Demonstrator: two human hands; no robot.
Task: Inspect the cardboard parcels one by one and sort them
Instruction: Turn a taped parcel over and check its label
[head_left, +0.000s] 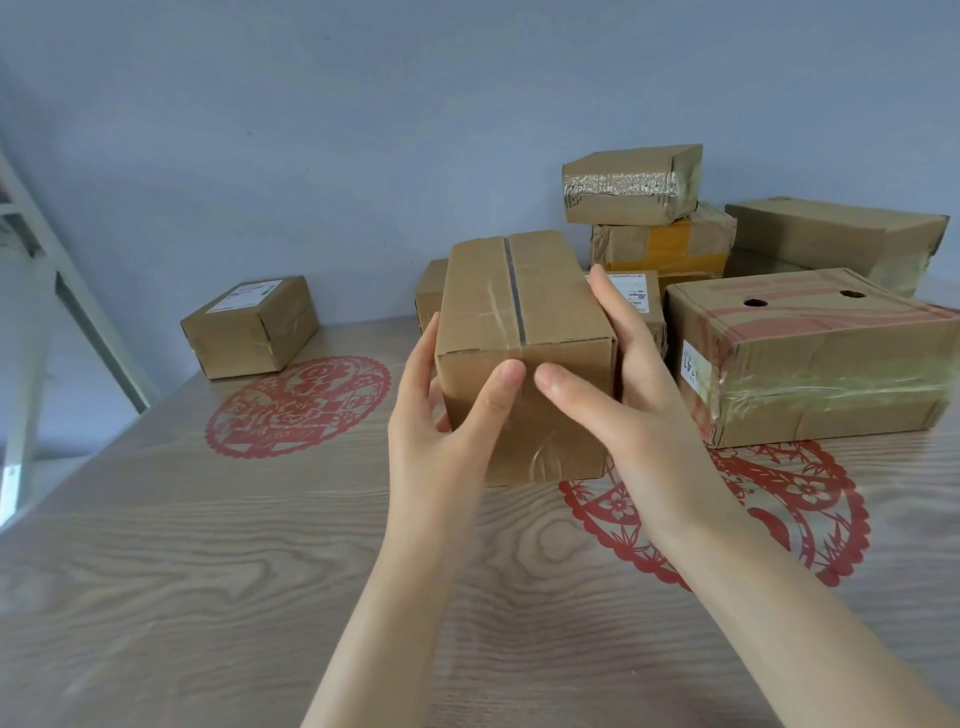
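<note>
Basically, left hand (436, 415) and right hand (623, 384) gripped the parcel (519, 312) mid-inspection, just left of the big box (831, 364); next it probably needed flipping

Small box (249, 326) lies left of stacked boxes (665, 223).

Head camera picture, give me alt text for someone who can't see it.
Both hands hold a taped cardboard parcel over a wood-grain table, left hand and right hand gripping its sides, thumbs on the near face. A small labelled parcel sits alone at left; more parcels are piled at right.
</note>
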